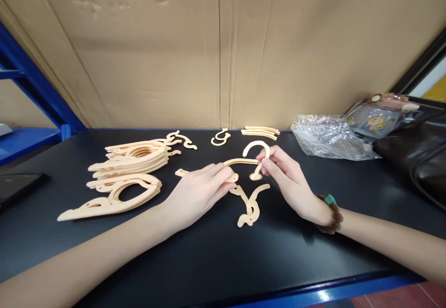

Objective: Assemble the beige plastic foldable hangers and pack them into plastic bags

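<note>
My right hand (287,175) pinches a beige plastic hanger hook (256,144) between thumb and fingers, its curl up and its flat foot down. Under the fingers of my left hand (198,194) is a beige hanger arm (180,173), whose two ends stick out on either side; the palm hides its middle. Behind the left fingers a curved beige strip (240,161) reaches toward the hook; I cannot tell whether they touch. Just in front, between my hands, loose beige hook-shaped parts (251,209) lie on the black tabletop (223,261).
Stacked beige hangers (139,189) lie at left, with small parts (184,140) behind them. Farther back are loose hooks (220,137) and straight strips (259,132). Clear plastic wrap (331,138) and a black bag (414,150) sit at right. A cardboard wall (156,57) closes the back.
</note>
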A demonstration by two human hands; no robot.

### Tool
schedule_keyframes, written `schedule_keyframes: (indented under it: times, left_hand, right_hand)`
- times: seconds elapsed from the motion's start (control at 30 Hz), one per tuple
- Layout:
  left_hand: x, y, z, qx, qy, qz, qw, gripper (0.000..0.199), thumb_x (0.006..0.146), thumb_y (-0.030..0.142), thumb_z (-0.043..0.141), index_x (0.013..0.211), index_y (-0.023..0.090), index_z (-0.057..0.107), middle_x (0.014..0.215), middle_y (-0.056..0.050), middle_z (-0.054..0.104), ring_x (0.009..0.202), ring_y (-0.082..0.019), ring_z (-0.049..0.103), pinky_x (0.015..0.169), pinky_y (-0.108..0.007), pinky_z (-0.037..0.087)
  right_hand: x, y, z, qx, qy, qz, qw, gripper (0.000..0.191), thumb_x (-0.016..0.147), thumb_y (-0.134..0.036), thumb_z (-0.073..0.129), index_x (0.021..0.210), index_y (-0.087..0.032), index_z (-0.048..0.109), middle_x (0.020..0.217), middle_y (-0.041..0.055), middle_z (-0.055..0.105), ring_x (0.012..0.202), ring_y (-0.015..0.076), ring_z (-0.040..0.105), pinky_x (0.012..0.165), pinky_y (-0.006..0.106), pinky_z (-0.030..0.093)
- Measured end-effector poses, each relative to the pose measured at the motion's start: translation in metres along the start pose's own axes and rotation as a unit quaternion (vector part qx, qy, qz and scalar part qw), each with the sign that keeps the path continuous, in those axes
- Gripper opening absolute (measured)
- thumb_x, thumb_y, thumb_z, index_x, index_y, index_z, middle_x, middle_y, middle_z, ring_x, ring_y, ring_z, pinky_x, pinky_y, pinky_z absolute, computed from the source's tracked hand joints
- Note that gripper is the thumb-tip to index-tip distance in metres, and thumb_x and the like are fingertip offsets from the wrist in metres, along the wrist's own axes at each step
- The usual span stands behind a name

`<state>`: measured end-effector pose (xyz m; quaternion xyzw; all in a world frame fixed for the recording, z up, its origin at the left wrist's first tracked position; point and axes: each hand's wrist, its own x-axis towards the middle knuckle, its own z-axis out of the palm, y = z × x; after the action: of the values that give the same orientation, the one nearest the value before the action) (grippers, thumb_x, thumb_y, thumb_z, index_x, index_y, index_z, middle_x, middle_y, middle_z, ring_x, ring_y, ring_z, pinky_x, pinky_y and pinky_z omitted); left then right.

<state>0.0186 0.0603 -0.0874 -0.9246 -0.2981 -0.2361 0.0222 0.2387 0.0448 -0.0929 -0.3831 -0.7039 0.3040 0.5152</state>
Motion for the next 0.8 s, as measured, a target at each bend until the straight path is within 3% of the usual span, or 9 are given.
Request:
schedule_keyframes:
  times: [0.17, 0.3, 0.53, 0.8]
  left_hand:
    - [-0.0039, 0.0008, 0.0013, -0.012, 0.02, 0.0, 1.0, 0.025, 0.095, 0.024, 0.043, 0.073, 0.021, 0.032, 0.062, 0.008, 0.043, 0.05, -0.008, 0.042, 0.047, -0.019, 0.027]
    - [-0.0044, 0.0034, 0.002, 0.029, 0.059, 0.03, 0.997, 0.026, 0.091, 0.021, 0.046, 0.07, 0.021, 0.03, 0.056, 0.009, 0.036, 0.045, -0.006, 0.036, 0.043, -0.02, 0.022]
    - [-0.0016, 0.0055, 0.0008, 0.047, 0.08, 0.098, 0.991, 0.022, 0.091, 0.015, 0.041, 0.07, 0.02, 0.036, 0.058, 0.008, 0.044, 0.048, -0.006, 0.042, 0.045, -0.019, 0.025]
    - [-0.0048, 0.0045, 0.0026, 0.032, 0.061, 0.097, 0.993, 0.019, 0.093, 0.019, 0.042, 0.075, 0.02, 0.037, 0.061, 0.007, 0.046, 0.048, -0.007, 0.043, 0.045, -0.02, 0.026]
  right_hand:
    - [0.0043, 0.0034, 0.0018, 0.113, -0.031, 0.043, 0.992, 0.009, 0.092, -0.029, 0.052, 0.094, -0.021, 0.048, 0.075, -0.0022, 0.053, 0.069, 0.0121, 0.052, 0.07, 0.027, 0.044]
    - [0.0071, 0.0047, 0.0019, 0.156, -0.069, 0.086, 0.982, 0.02, 0.09, -0.028, 0.054, 0.105, -0.021, 0.044, 0.07, -0.0037, 0.055, 0.065, 0.0115, 0.053, 0.067, 0.026, 0.045]
    - [0.0072, 0.0063, 0.0017, 0.201, -0.183, 0.135, 0.953, 0.029, 0.092, -0.028, 0.053, 0.119, -0.021, 0.045, 0.076, -0.0008, 0.059, 0.07, 0.0126, 0.056, 0.069, 0.028, 0.047]
    - [0.0098, 0.0076, 0.0025, 0.207, -0.194, 0.159, 0.946, 0.023, 0.091, -0.029, 0.056, 0.111, -0.021, 0.05, 0.075, -0.0014, 0.059, 0.067, 0.0111, 0.054, 0.067, 0.026, 0.047]
